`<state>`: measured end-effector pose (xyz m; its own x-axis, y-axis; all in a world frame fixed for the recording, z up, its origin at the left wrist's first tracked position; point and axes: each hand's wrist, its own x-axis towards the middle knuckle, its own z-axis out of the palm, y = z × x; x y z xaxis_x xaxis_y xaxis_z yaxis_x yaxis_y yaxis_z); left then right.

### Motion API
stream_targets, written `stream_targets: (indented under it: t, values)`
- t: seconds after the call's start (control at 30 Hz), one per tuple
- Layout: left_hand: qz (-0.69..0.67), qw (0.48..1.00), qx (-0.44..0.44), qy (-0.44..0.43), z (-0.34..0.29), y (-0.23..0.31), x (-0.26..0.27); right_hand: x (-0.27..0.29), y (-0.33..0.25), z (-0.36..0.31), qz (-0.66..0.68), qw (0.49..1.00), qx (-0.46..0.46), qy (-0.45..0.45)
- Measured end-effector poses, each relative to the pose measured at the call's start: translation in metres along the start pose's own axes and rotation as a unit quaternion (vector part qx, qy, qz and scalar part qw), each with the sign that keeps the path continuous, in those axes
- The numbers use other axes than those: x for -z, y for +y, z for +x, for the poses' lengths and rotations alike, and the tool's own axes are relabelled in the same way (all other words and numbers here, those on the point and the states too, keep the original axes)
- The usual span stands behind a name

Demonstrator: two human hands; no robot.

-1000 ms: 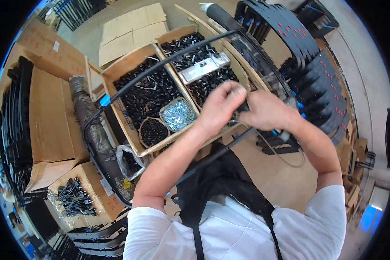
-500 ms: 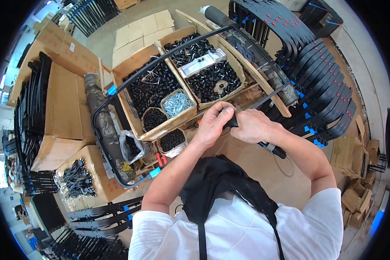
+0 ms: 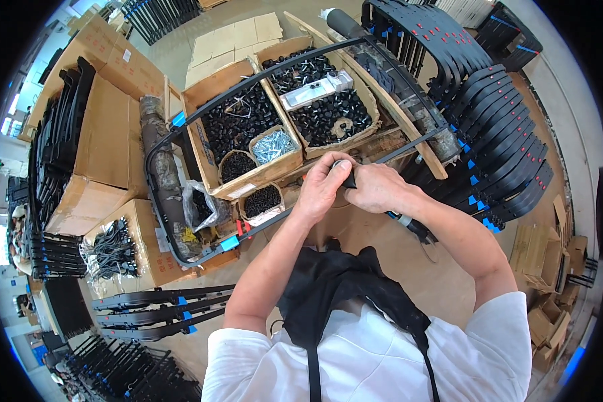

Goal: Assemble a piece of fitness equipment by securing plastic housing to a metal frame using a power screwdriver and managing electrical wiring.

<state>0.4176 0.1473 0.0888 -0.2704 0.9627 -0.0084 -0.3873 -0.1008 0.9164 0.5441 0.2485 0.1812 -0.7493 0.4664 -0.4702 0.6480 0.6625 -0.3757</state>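
My left hand (image 3: 323, 186) is closed, thumb on top, around a small black piece (image 3: 347, 176) whose kind I cannot make out. Pressed up against it is my closed right hand (image 3: 376, 190). A dark corded tool (image 3: 415, 226), apparently a power screwdriver, runs out under my right wrist; my fingers hide its front. Both hands are at the near rail of a large black curved-corner frame (image 3: 289, 216), which carries blue tape (image 3: 229, 243) and lies across boxes of parts. Contact between the frame and my fingers is hidden.
Within the frame are boxes of black knobs (image 3: 238, 117), a tub of silver screws (image 3: 272, 146) and tubs of black screws (image 3: 261, 199). Padded rolls (image 3: 171, 194) support the sides. Curved black frames (image 3: 509, 147) are stacked right; cartons (image 3: 104, 154) stand left.
The view has shifted, so the frame and boxes appear higher. My hands have moved slightly left and up, still together. More of the black piece shows beside my left thumb.
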Motion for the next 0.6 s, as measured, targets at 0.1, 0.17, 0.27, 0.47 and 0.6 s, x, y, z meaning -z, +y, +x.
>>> stream_targets:
  t: [0.1, 0.17, 0.27, 0.47, 0.6]
  values:
    - [-0.024, 1.000, 0.001, 0.005, 0.000, 0.000, 0.002, 0.001, -0.007, 0.006, -0.022, 0.999, -0.031, -0.038]
    - [-0.034, 0.999, 0.003, 0.016, -0.001, -0.006, 0.006, 0.001, -0.008, 0.011, -0.010, 0.996, -0.040, -0.074]
    - [-0.025, 0.999, -0.020, 0.021, 0.004, -0.013, -0.001, -0.011, 0.014, 0.020, -0.007, 0.999, 0.023, -0.038]
    - [-0.055, 0.998, -0.020, 0.013, 0.008, -0.016, -0.001, 0.001, -0.003, 0.009, 0.013, 0.999, -0.001, -0.039]
    - [-0.041, 0.999, -0.018, 0.012, 0.009, -0.005, -0.002, 0.004, -0.007, 0.009, 0.015, 0.999, -0.014, -0.037]
